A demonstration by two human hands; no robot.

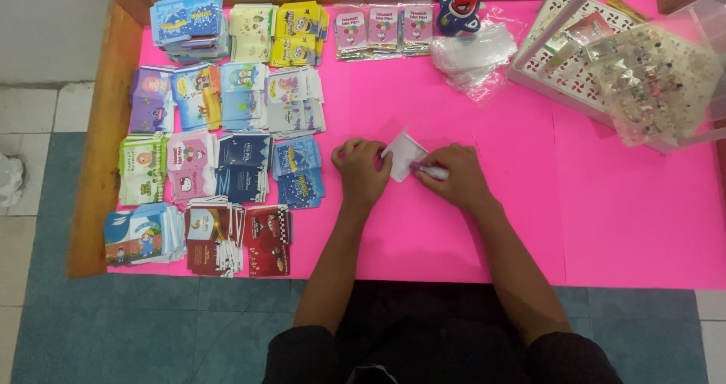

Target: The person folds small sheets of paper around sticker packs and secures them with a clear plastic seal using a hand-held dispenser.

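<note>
A small white paper envelope [404,156] lies tilted on the pink table cover [620,225], held between both hands. My left hand [361,171] grips its left corner with curled fingers. My right hand [452,174] pinches its right edge and also holds a thin white pen-like stick [432,172] across the fingers.
Several stacks of small colourful printed envelopes [219,127] fill the table's left half. A row of pink-and-white packets [383,29], a blue-and-red toy figure [460,10], clear plastic sleeves [475,55], a white perforated basket [575,70] and a clear bag of trinkets [658,82] line the far side. A wooden rim [98,150] edges the table.
</note>
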